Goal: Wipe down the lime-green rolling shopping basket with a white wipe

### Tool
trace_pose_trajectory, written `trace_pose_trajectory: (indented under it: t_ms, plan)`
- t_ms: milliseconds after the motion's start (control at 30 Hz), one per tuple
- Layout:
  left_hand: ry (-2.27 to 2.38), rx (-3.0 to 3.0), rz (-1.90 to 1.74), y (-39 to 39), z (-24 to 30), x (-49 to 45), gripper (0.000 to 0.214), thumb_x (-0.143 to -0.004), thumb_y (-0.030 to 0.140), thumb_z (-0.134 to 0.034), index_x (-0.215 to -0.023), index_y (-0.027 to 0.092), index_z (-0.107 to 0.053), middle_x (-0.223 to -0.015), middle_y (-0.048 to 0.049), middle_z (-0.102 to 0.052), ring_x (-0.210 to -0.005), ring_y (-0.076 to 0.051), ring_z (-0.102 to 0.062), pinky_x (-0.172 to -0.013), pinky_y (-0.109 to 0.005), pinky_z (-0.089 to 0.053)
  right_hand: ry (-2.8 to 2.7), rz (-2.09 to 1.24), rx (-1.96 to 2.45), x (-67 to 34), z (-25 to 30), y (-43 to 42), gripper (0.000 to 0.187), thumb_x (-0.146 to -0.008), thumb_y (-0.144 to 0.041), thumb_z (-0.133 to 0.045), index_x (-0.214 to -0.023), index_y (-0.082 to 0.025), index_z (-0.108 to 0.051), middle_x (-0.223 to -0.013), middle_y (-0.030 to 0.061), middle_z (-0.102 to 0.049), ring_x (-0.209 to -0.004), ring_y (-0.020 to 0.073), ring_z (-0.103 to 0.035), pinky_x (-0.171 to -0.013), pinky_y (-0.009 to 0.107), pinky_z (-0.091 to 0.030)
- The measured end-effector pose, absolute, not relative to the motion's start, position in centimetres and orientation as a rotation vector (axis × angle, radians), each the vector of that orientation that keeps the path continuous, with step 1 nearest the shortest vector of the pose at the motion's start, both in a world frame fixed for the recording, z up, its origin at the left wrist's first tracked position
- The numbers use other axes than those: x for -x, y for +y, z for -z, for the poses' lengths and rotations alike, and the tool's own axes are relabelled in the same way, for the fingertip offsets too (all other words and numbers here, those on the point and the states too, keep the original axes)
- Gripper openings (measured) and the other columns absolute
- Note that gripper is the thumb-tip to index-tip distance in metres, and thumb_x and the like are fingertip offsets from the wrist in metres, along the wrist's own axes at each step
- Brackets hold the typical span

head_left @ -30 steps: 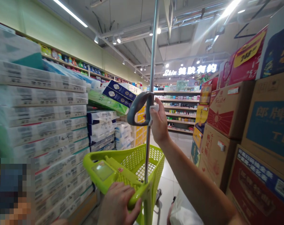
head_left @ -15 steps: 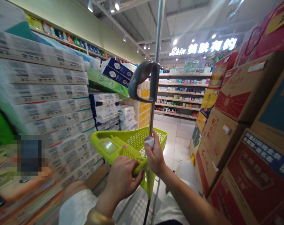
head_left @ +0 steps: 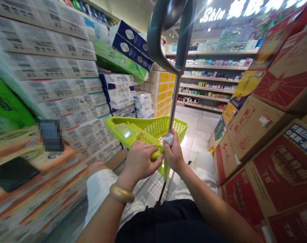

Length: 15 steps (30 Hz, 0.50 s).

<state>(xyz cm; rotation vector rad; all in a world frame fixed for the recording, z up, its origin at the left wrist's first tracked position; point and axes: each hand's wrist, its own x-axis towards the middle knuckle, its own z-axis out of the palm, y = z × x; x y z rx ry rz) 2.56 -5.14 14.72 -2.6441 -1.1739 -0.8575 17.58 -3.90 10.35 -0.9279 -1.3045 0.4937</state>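
My left hand is wrapped around the lime-green handle of a plastic shopping cart basket, just behind a small screen set into its rim. My right hand grips a thin metal pole just above the basket, with a white tissue or cloth pinched against the pole. A grey loop handle tops the pole, high above both hands. A gold bangle circles my left wrist.
Wrapped stacks of tissue packs tower along the left, and printed cardboard cartons line the right. Between them a tiled aisle runs to shelves of small goods under a lit sign. A pixelated patch covers part of the left.
My right hand has slid down the pole from just below the grey handle to just above the basket. The view has tilted downward, and my left hand stays on the green handle.
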Motion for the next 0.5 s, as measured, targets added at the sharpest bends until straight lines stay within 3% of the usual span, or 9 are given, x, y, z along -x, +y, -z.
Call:
trace_pose_trajectory:
  t_ms: [67, 167, 267, 500]
  plan:
    - [-1.188, 2.662, 0.856, -5.2, -14.8, -2.5, 0.023, -0.083, 0.039, -0.058, -0.074, 0.021, -0.069, -0.072, -0.0047, -0.070, -0.073, -0.024, -0.061, -0.074, -0.039, -0.042, -1.296, -0.525, 0.898, -17.7, -11.8, -3.7, 0.046, -0.088, -0.029, -0.053, -0.133, -0.022, -0.046, -0.099, 0.0022, -0.060, -0.077, 0.0136, -0.055, -0.074, 0.029, -0.047]
    - [-1.201, 2.725, 0.973, -5.3, -15.1, -2.4, 0.030, -0.083, 0.040, -0.060, -0.102, 0.019, -0.069, -0.085, -0.0064, -0.073, -0.081, -0.026, -0.065, -0.079, -0.042, -0.048, -1.266, -0.535, 0.794, -17.8, -15.0, -3.1, 0.053, -0.089, -0.029, -0.052, -0.140, -0.023, -0.039, -0.102, 0.0019, -0.061, -0.071, 0.0114, -0.053, -0.068, 0.027, -0.047]
    - [-1.210, 2.752, 1.259, -5.5, -16.2, -2.5, 0.043, -0.087, 0.036, -0.057, -0.125, 0.017, -0.059, -0.107, -0.0092, -0.071, -0.096, -0.024, -0.067, -0.089, -0.042, -0.052, -1.248, -0.505, 0.734, -17.7, -16.8, -2.9, 0.056, -0.090, -0.029, -0.052, -0.143, -0.024, -0.036, -0.105, 0.0020, -0.061, -0.073, 0.0112, -0.054, -0.069, 0.027, -0.047]
    - [-1.043, 2.647, 1.839, -5.7, -22.0, -2.8, 0.050, -0.091, 0.034, -0.055, -0.139, 0.021, -0.048, -0.128, -0.0108, -0.063, -0.106, -0.021, -0.065, -0.096, -0.042, -0.053, -1.290, -0.498, 0.798, -17.7, -16.9, -3.3, 0.057, -0.090, -0.029, -0.053, -0.144, -0.020, -0.037, -0.106, 0.0040, -0.063, -0.083, 0.0146, -0.059, -0.077, 0.029, -0.050]
